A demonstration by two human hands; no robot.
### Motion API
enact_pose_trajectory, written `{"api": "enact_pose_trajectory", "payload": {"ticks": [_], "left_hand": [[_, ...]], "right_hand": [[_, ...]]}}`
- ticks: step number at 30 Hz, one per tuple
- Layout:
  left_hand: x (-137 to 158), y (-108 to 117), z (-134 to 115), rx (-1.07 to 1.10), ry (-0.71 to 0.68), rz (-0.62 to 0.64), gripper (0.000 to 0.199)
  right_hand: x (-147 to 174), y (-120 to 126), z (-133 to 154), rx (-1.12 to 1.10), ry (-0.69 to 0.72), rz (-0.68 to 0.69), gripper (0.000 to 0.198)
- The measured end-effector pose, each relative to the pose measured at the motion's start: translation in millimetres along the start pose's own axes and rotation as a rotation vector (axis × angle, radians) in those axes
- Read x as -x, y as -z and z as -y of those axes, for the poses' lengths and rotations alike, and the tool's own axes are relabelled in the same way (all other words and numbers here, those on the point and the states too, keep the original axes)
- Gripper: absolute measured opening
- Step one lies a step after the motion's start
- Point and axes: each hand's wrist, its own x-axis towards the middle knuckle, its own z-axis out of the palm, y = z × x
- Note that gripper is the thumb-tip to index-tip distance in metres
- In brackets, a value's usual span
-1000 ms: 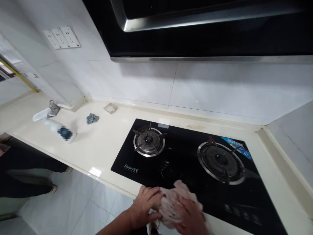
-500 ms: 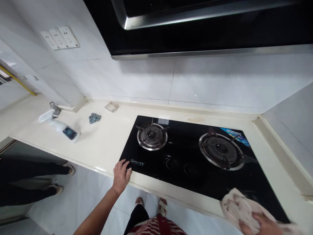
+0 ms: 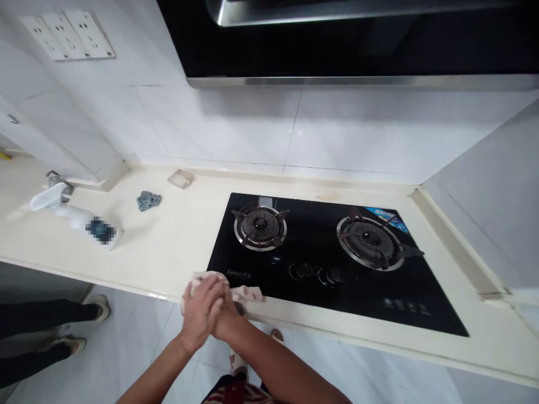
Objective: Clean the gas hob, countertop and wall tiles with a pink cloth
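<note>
Both of my hands meet at the front left corner of the black gas stove (image 3: 295, 292). A pale pinkish cloth (image 3: 249, 293) is bunched beneath and around them, with one end trailing right along the stove's front edge. My left hand (image 3: 201, 311) is closed over the cloth, its fingers overlapping the right. My right hand (image 3: 225, 317) is pressed into the cloth, its fingers largely hidden behind the left hand. Near the hands lie the stove's lettering and, further back, the left burner (image 3: 260, 225).
A white spray bottle (image 3: 80, 216) lies on its side on the cream counter (image 3: 168, 247), near a crumpled grey-blue scrap (image 3: 148, 200) and a small clear dish (image 3: 181, 179). The range hood (image 3: 337, 56) overhangs the stove. Another person's legs (image 3: 46, 317) show at left.
My right hand has brought the cloth from the stove's front right corner across to the front left corner. My left hand has come onto the cloth. The view has shifted slightly.
</note>
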Motion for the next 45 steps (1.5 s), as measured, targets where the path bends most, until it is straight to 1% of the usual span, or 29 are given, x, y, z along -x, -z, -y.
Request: {"api": "enact_pose_trajectory", "payload": {"ticks": [2,3,4,6,8,10,12,14,16,19,22,25,29,30,32,34,36,37,39,40,42,45], "left_hand": [[12.1,6.0,33.6,-0.018,0.12,-0.052,0.039],[17.7,7.0,49.1,-0.009,0.142,-0.066,0.042],[22.4,6.5,61.6,0.005,0.135,-0.07,0.045],[28.6,0.7,74.0,0.025,0.063,-0.055,0.049],[29.8,-10.4,67.7,0.024,-0.045,-0.026,0.05],[26.1,-23.8,47.1,0.037,-0.151,0.0,0.051],[17.9,-35.7,19.0,0.082,-0.245,0.035,0.05],[6.5,-44.6,-11.2,0.157,-0.329,0.082,0.049],[-6.6,-51.5,-40.3,0.241,-0.412,0.124,0.048],[-25.6,-64.3,-80.4,0.35,-0.52,0.174,0.051],[-42.2,-83.6,-120.2,0.429,-0.599,0.261,0.051],[-56.4,-104.0,-164.5,0.495,-0.643,0.382,0.054],[-71.4,-124.8,-226.1,0.552,-0.693,0.543,0.071],[-74.2,-129.3,-240.1,0.562,-0.702,0.567,0.073],[-78.2,-137.7,-263.7,0.572,-0.699,0.578,0.072],[-80.0,-144.9,-278.0,0.563,-0.684,0.565,0.068],[-79.0,-149.1,-278.8,0.547,-0.657,0.565,0.07],[-77.2,-149.3,-273.1,0.54,-0.636,0.574,0.072],[-70.2,-144.8,-249.1,0.53,-0.576,0.584,0.077],[-65.1,-139.6,-231.5,0.519,-0.536,0.576,0.077],[-52.3,-123.2,-188.1,0.475,-0.449,0.525,0.073],[-32.1,-86.5,-116.8,0.38,-0.332,0.384,0.064]], "right_hand": [[-18.2,-3.5,7.2,0.034,0.046,0.036,0.076],[-21.7,-2.6,7.5,0.065,0.073,0.043,0.079],[-21.7,-0.6,5.9,0.095,0.101,0.04,0.078],[-11.9,4.4,-2.0,0.153,0.12,0.003,0.064],[8.1,9.1,-14.6,0.194,0.082,-0.05,0.05],[34.2,14.8,-29.7,0.221,0.028,-0.079,0.045],[62.9,24.4,-45.2,0.23,-0.028,-0.091,0.049],[91.4,38.6,-59.6,0.212,-0.101,-0.093,0.055],[118.2,55.2,-72.8,0.184,-0.188,-0.113,0.056],[154.0,77.7,-93.2,0.152,-0.272,-0.192,0.051],[187.6,96.1,-116.4,0.138,-0.289,-0.298,0.049],[226.8,116.0,-140.9,0.144,-0.325,-0.373,0.046],[292.4,148.3,-175.3,0.216,-0.369,-0.396,0.043],[308.4,155.9,-184.1,0.238,-0.382,-0.386,0.045],[333.9,167.1,-199.2,0.275,-0.39,-0.361,0.05],[345.6,169.9,-207.0,0.308,-0.395,-0.38,0.051],[340.4,163.0,-203.8,0.343,-0.414,-0.45,0.049],[331.5,156.4,-197.7,0.356,-0.434,-0.488,0.048],[303.3,139.5,-177.3,0.349,-0.481,-0.506,0.049],[284.9,130.2,-163.9,0.325,-0.501,-0.486,0.05],[242.9,112.4,-133.7,0.241,-0.515,-0.407,0.054],[175.8,89.1,-90.4,0.089,-0.438,-0.271,0.057]]}}
